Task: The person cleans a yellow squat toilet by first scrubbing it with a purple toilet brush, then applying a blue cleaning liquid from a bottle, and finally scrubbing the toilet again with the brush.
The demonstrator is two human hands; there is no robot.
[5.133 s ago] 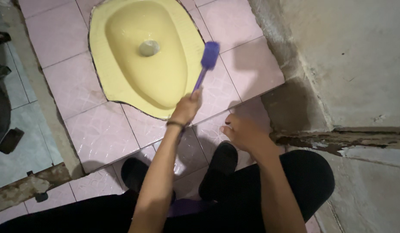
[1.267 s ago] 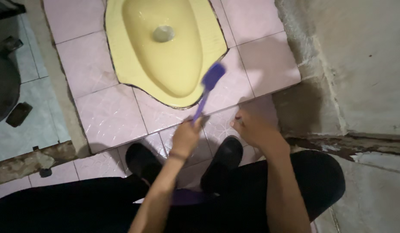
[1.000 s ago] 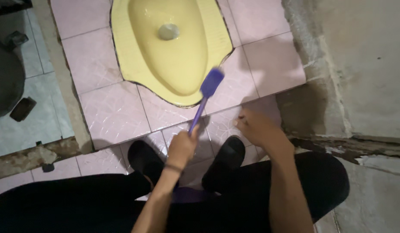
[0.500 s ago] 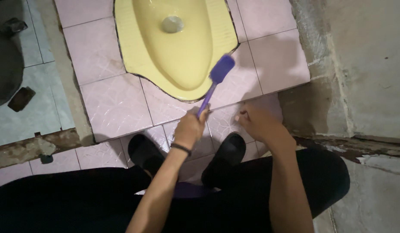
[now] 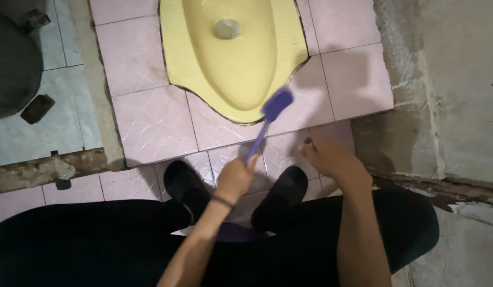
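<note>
My left hand (image 5: 236, 178), with a dark band at the wrist, grips the handle of a purple toilet brush (image 5: 277, 104). The brush head lies at the near right rim of a yellow squat toilet pan (image 5: 174, 58), where the pan meets the pink floor tiles (image 5: 153, 122). My right hand (image 5: 327, 155) hovers low over the tiles to the right of the brush, holding nothing, its fingers loosely curled. I squat with both black shoes (image 5: 184, 183) just behind the pan.
A rough concrete wall and ledge (image 5: 459, 90) close off the right side. On the left a raised tile step edge (image 5: 100, 95) drops to grey-green tiles, where a small dark block (image 5: 38, 108) and a large dark round container (image 5: 12, 64) sit.
The brush head has swept back and forth along the pan's near right rim and now lies lower. My left hand pulled back toward my shoes. The view shifted left.
</note>
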